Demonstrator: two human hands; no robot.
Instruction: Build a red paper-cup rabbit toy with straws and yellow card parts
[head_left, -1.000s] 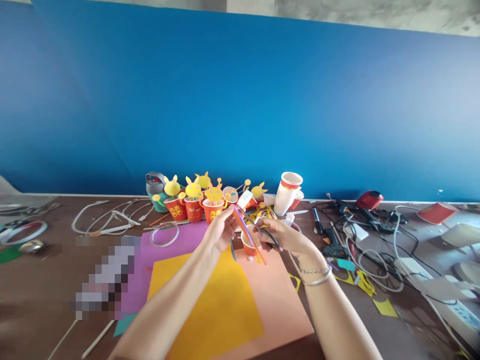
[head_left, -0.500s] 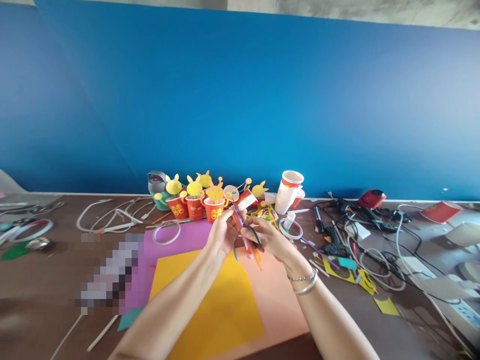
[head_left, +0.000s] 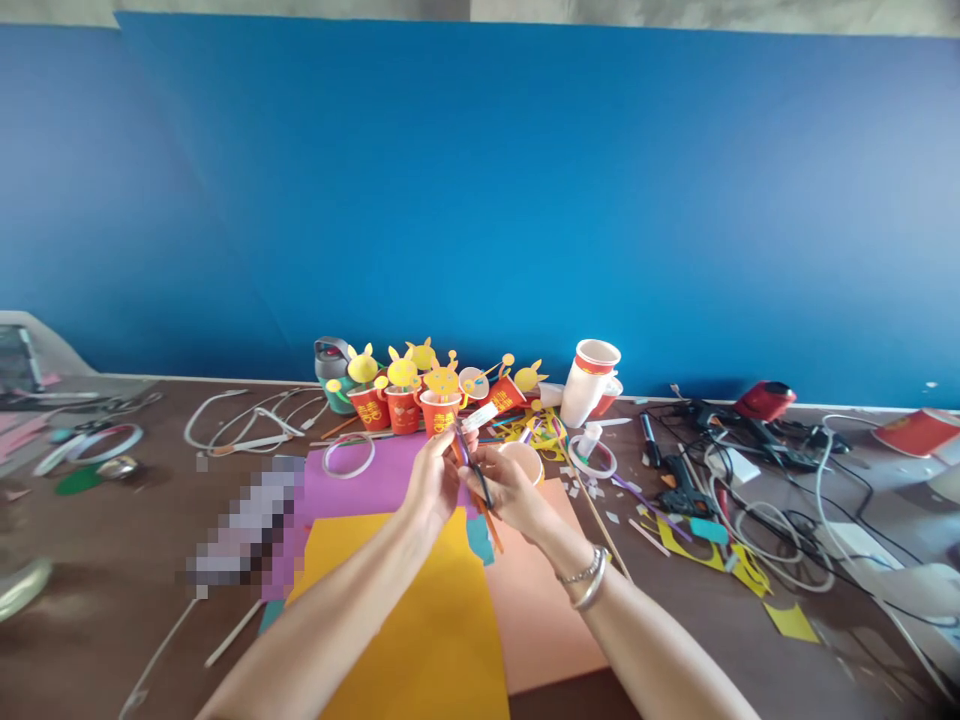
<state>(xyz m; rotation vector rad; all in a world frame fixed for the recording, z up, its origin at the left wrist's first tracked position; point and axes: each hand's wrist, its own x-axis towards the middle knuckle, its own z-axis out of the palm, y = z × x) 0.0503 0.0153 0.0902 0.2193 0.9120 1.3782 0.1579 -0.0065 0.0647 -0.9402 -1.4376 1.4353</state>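
My left hand is closed in a pinch around thin orange and purple strips, which look like paper or straws. Close against it, my right hand grips a pair of scissors by the dark handles. The blades lie among the fingers and strips, so I cannot tell how far they are spread. Both hands are raised over yellow paper and peach paper. Behind them stand red paper cups with yellow animal-head cutouts. A round cup opening shows beside my right hand.
Purple paper lies at the left with a tape roll on it. Tall white cups stand at the back. Glue guns, tangled cables and yellow scraps spread over the right side.
The view has shifted, so the table's things sit farther right. My hands have drawn slightly left relative to them, still holding the scissors and strips; the round cup opening is now uncovered.
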